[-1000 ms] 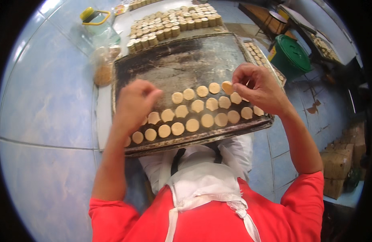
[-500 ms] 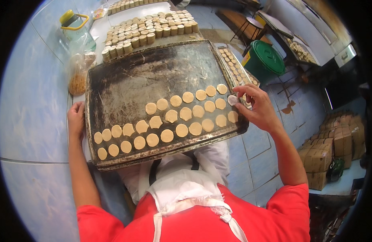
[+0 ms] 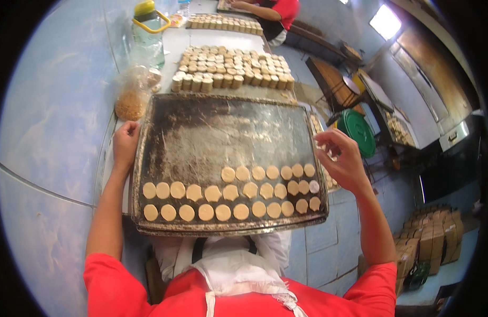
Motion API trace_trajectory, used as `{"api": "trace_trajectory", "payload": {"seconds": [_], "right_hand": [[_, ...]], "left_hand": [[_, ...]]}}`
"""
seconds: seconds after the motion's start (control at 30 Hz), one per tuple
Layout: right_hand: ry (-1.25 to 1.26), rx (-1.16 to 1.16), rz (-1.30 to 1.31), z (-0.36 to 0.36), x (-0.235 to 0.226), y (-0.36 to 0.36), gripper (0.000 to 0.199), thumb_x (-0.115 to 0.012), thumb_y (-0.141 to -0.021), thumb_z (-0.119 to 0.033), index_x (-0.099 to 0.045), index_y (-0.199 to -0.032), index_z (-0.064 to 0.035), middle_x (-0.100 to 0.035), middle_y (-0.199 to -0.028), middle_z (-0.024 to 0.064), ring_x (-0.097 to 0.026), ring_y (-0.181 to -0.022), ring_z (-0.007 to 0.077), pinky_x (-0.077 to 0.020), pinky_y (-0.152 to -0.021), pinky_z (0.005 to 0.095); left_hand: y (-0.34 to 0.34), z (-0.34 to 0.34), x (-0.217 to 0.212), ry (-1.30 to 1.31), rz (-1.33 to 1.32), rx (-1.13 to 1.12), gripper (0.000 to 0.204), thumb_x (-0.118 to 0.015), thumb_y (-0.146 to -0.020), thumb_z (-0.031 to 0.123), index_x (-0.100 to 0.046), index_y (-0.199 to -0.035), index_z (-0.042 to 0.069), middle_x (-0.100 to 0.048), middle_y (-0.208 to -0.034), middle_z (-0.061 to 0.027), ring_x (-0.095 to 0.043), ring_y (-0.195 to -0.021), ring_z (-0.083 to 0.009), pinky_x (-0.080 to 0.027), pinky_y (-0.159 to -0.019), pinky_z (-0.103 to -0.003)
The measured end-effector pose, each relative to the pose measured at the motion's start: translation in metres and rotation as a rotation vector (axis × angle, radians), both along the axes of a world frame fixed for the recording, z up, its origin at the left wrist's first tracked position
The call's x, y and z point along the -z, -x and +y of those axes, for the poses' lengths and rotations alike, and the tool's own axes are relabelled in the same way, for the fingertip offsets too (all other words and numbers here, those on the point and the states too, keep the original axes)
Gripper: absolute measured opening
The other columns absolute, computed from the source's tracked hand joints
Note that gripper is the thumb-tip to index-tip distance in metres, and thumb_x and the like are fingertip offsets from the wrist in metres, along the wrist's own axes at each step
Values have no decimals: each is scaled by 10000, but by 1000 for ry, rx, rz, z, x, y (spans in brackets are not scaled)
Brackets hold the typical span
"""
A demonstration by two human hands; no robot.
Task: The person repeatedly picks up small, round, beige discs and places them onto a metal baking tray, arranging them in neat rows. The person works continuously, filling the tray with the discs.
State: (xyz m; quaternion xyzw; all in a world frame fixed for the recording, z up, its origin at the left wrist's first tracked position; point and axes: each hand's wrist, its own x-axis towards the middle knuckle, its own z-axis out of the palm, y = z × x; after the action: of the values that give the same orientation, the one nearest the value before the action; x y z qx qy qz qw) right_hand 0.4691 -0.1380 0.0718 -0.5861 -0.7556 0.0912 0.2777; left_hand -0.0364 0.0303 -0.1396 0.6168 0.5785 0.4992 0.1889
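Baking tray (image 3: 212,132): 1 | dough discs (image 3: 230,196): 27 | left hand (image 3: 125,145) gripping tray edge | right hand (image 3: 343,161) open, empty

A pale blue tiled wall (image 3: 48,121) occupies the left side of the scene. The floor (image 3: 328,248) on the near right consists of blue-grey tiles. A green round lid (image 3: 356,130) lies on the right, beside a dark wooden bench (image 3: 331,79). Stacked brown cardboard boxes (image 3: 431,238) stand at the near right. A bright window (image 3: 386,21) admits daylight at the far right. A long white table (image 3: 212,39) extends toward the far end.
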Motion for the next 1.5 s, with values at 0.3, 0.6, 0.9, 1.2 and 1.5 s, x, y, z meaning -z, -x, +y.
{"api": "trace_trajectory", "payload": {"seconds": [0.3, 0.6, 0.9, 1.2, 1.5], "right_hand": [[110, -34, -117, 241, 45, 68, 693, -837, -836, -241, -546, -1440, -62, -749, -1174, 202, -715, -1115, 338, -555, -992, 458], [101, 186, -344, 326, 122, 105, 633, -824, -795, -370, -495, -1259, -90, -722, -1156, 252, -691, -1140, 432, -529, -964, 505], [159, 228, -441, 319, 100, 106, 554, -854, -826, -299, -611, -1212, 16, -747, -1059, 231, -735, -1041, 377, -581, -897, 463], [636, -146, 1023, 209, 45, 98, 422, -736, -974, -44, -594, -1369, -3, -711, -1044, 60, -716, -903, 169, -558, -695, 249], [622, -329, 929, 86, 37, 165, 405, -827, -934, -118, -587, -1250, -41, -690, -1096, 75, -715, -957, 152, -550, -748, 274]], "left_hand": [[-14, -6, -14, 30, -16, -20, 252, -724, -995, 234, -704, -961, -15, -689, -796, -164, -666, -710, -233, -507, -676, -384], [-15, 3, -25, 27, -14, -55, 174, -709, -954, 169, -683, -915, 2, -699, -847, -182, -679, -760, -333, -521, -706, -426], [-13, 3, -20, 2, -34, -66, 176, -716, -946, 177, -692, -928, 4, -704, -833, -186, -689, -763, -329, -528, -711, -422], [-11, 8, -12, 21, -56, -55, 214, -732, -937, 224, -727, -951, 11, -746, -857, -173, -736, -814, -326, -570, -765, -417], [-78, -89, -130, -77, -48, 496, 259, -714, -1016, 265, -725, -1024, 7, -680, -961, -80, -630, -901, -158, -517, -827, -333]]}}
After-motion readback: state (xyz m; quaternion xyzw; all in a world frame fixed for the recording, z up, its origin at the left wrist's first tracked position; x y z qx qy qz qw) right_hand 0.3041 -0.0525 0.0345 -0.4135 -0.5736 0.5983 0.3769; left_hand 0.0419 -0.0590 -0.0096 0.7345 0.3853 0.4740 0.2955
